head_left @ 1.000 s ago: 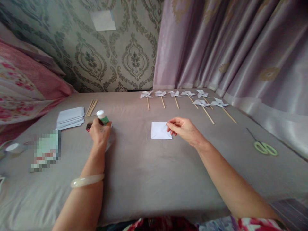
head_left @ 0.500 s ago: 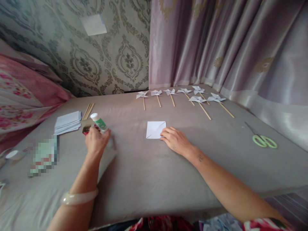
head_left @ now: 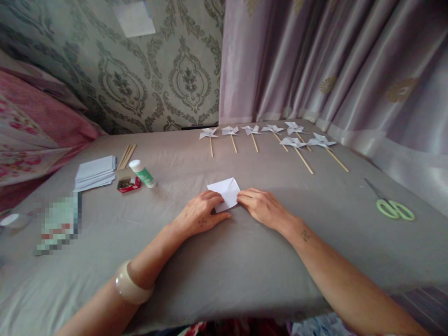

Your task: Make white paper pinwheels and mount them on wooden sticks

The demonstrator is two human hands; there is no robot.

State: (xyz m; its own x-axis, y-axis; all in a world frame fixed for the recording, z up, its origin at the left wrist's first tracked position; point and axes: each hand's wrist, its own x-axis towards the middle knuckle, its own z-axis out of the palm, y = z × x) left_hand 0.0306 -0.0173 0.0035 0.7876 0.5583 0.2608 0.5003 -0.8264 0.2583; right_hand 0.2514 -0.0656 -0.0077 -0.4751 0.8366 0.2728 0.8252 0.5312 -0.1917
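Observation:
A small white paper square (head_left: 228,192) with crease or cut lines running in from its corners lies slightly turned on the cloth in front of me. My left hand (head_left: 203,212) has its fingers over the lower left part of the paper, the thumb stretched along the near edge. At the paper's right edge, my right hand (head_left: 262,205) pinches it with its fingertips; that thumb is hidden. Standing off to the left, a glue stick (head_left: 143,174) with a white cap and green label leans beside a small red box (head_left: 128,185) of small metal-looking bits.
Stacked white paper (head_left: 95,171) and several wooden sticks (head_left: 126,157) lie at the left. Several paper pinwheels (head_left: 252,130) on sticks line the back right. Green-handled scissors (head_left: 395,209) rest at the far right. A blurred-out packet (head_left: 59,221) lies front left.
My left hand has let go of the glue stick, leaving it by the red box, and moved right onto the paper. The paper has turned slightly; my right hand stays at its right side.

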